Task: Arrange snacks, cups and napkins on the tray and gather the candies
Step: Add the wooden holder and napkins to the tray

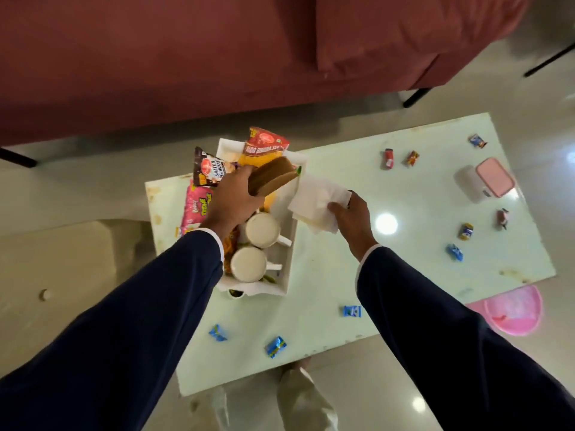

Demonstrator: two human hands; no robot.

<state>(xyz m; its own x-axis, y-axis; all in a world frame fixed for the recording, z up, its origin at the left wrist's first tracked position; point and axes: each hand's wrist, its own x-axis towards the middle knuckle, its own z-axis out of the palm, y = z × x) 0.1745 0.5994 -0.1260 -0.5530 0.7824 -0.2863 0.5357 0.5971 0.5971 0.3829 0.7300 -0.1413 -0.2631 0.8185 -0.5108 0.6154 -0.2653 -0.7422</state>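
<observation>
While the left hand grips a stack of brown coasters over the white tray, the right hand pinches white napkins at the tray's right rim. Wrapped candies lie scattered over the table's open right side.

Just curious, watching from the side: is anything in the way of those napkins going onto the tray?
Yes. The right hand holds the napkins at the edge of the tray, but the left hand holds a stack of brown discs over the near spot, and two cups fill the front.
</observation>
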